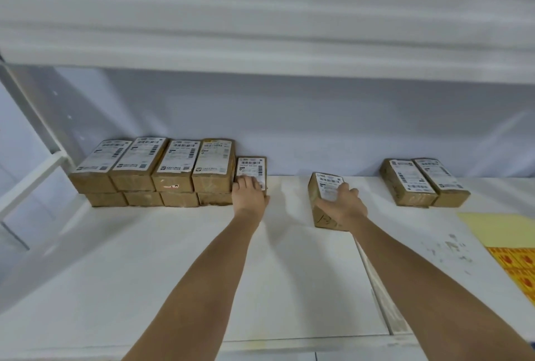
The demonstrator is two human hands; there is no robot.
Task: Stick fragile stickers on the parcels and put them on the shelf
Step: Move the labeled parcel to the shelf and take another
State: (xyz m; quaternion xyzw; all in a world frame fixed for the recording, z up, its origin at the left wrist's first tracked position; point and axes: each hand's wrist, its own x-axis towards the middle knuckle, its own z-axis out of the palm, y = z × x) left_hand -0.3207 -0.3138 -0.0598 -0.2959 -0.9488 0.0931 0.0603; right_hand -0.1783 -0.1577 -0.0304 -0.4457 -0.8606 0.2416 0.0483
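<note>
1. Brown taped cardboard parcels (150, 172) were stacked at the white shelf's (144, 244) left.
2. The left hand (249, 194) lay flat on a small labelled parcel (251, 169) beside the stack.
3. The right hand (346, 205) gripped another brown parcel (324, 189), mid-shelf.
</note>
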